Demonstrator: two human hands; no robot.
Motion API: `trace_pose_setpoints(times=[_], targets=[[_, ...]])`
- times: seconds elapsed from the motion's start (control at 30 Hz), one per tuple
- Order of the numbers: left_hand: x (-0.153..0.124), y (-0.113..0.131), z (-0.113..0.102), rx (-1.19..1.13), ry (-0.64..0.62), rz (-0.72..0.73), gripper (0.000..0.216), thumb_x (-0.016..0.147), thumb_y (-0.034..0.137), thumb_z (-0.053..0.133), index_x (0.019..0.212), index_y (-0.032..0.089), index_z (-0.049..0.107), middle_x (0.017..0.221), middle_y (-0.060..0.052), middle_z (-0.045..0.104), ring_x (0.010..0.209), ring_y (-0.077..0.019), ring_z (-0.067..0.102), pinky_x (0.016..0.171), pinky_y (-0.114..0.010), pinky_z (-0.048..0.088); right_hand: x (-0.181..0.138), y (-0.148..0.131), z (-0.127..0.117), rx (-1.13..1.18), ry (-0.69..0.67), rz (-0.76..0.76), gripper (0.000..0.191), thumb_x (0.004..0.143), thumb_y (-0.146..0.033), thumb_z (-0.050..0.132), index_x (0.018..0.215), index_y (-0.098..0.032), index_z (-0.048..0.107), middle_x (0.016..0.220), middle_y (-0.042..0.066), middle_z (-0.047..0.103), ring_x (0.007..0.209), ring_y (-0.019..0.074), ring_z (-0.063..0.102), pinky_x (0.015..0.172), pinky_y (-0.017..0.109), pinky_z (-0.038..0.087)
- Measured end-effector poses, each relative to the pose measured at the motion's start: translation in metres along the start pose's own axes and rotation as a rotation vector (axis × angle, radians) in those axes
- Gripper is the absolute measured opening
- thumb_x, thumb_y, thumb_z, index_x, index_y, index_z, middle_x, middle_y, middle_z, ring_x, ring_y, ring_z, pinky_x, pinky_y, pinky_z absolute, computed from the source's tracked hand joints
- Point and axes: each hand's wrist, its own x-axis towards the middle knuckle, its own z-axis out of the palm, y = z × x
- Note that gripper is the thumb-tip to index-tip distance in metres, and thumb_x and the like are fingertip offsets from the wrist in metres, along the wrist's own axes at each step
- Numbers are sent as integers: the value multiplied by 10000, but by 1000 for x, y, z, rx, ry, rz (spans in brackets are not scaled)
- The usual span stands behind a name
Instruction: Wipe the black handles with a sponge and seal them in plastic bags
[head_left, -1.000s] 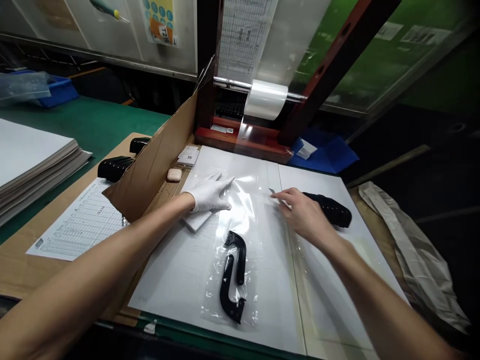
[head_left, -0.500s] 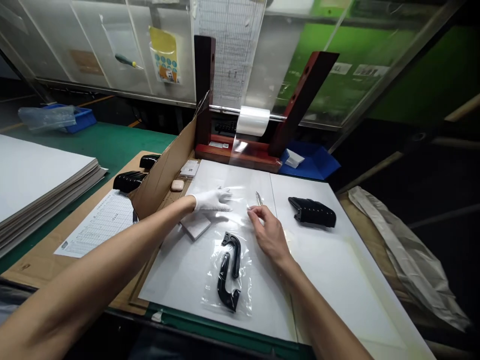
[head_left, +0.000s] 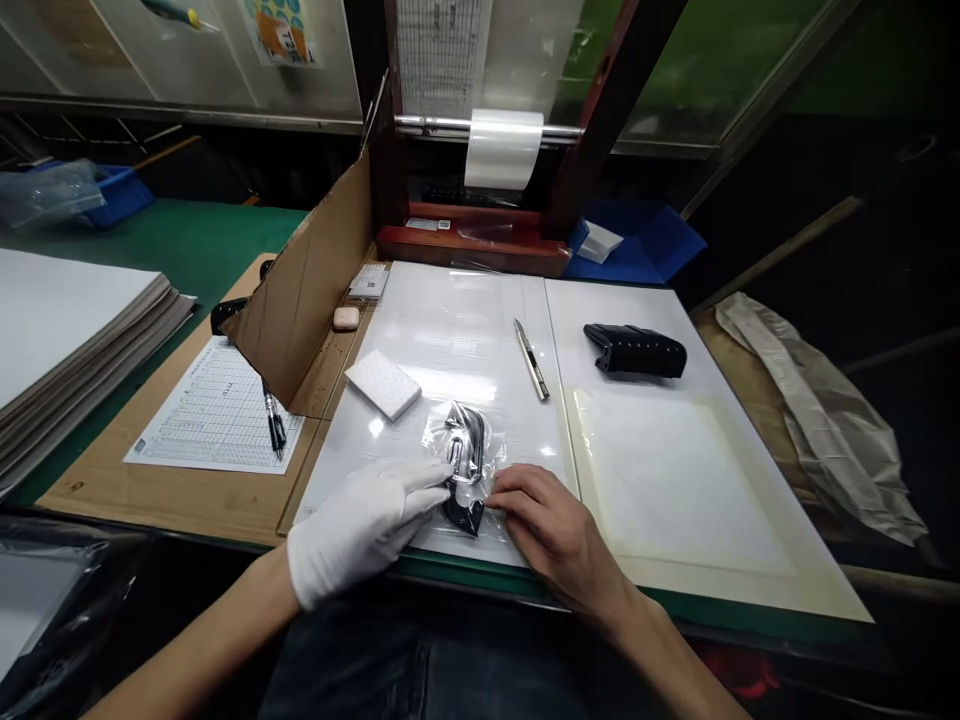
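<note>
A clear plastic bag (head_left: 491, 447) with two black hook-shaped parts (head_left: 466, 515) inside lies near the front edge of the white board. My left hand (head_left: 367, 515), in a white glove, rests at the bag's left side, its fingers stretched out and touching it. At the right edge of the bag, my bare right hand (head_left: 551, 530) is closed, with thumb and fingers pinching the plastic. Farther back on the board are a white foam-like pad (head_left: 383, 385) and a slim metallic cutter knife (head_left: 532, 360).
A roll of clear film (head_left: 504, 150) hangs on a bar between dark red posts. On the right board sits a black ribbed part (head_left: 634, 351). To the left stand a cardboard flap (head_left: 307, 300), a printed sheet (head_left: 214, 410) with pens and a stack of white boards (head_left: 75, 330).
Both hands have come back from the film toward the front edge, to the bagged black parts. My right hand has taken the bag's edge. The camera view has tilted down.
</note>
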Motion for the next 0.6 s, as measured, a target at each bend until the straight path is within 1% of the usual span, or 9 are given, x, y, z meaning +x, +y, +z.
trace_pose_setpoints(times=[0.07,0.13,0.17,0.23,0.3,0.37,0.4,0.47,0.6], targets=[[-8,4,0,43,25,-41,254,1022,220,477,1064,218,727,1144,-62,761,961,-199,729,867,-337,577,0,-3,-2,-54,39,24,243,960,-96,496,934,-244,688,944,54,705,949,225,661,816,410,573],[-3,8,-2,49,116,-101,277,1026,254,483,912,231,734,990,-23,786,817,-171,730,794,-315,576,8,-4,-1,-110,114,67,249,964,-92,481,931,-231,686,947,61,716,959,227,667,837,425,571],[5,10,-2,38,182,-126,290,1032,261,472,908,227,732,995,-27,785,844,-173,730,825,-319,576,16,-3,2,-136,148,92,256,972,-96,468,982,-223,690,996,69,728,1005,229,670,881,436,571],[26,13,3,5,262,-166,284,1040,265,445,1121,188,707,1215,-83,733,1119,-216,683,1012,-360,534,32,4,12,-186,183,138,312,991,-108,428,1163,-189,674,1180,99,721,1182,242,636,1018,472,536],[47,14,14,-2,220,-215,432,1026,251,442,1423,97,515,1488,-159,546,1413,-275,471,1179,-431,409,45,15,26,-234,158,171,421,996,-93,357,1333,-145,604,1375,125,635,1370,259,518,1145,526,437],[60,12,29,36,102,-288,614,996,238,455,1559,50,299,1639,-180,320,1536,-325,245,1245,-493,297,51,27,40,-275,99,195,512,983,-62,286,1436,-114,521,1504,135,514,1477,269,376,1211,573,325],[63,10,36,62,52,-322,666,985,238,457,1584,48,235,1672,-174,233,1553,-347,176,1254,-512,269,52,31,45,-291,71,205,543,977,-51,263,1471,-107,482,1548,134,454,1504,269,319,1230,585,276],[67,7,45,101,-5,-357,701,980,255,445,1600,50,189,1696,-162,143,1557,-381,115,1261,-530,236,51,36,50,-319,28,218,568,979,-54,252,1523,-102,407,1605,127,356,1536,265,232,1254,588,197],[67,10,41,142,-37,-365,672,986,280,426,1588,41,249,1690,-179,154,1546,-428,92,1267,-561,181,49,34,45,-350,-5,195,600,982,-55,238,1579,-104,282,1639,127,280,1556,243,152,1261,580,176]])
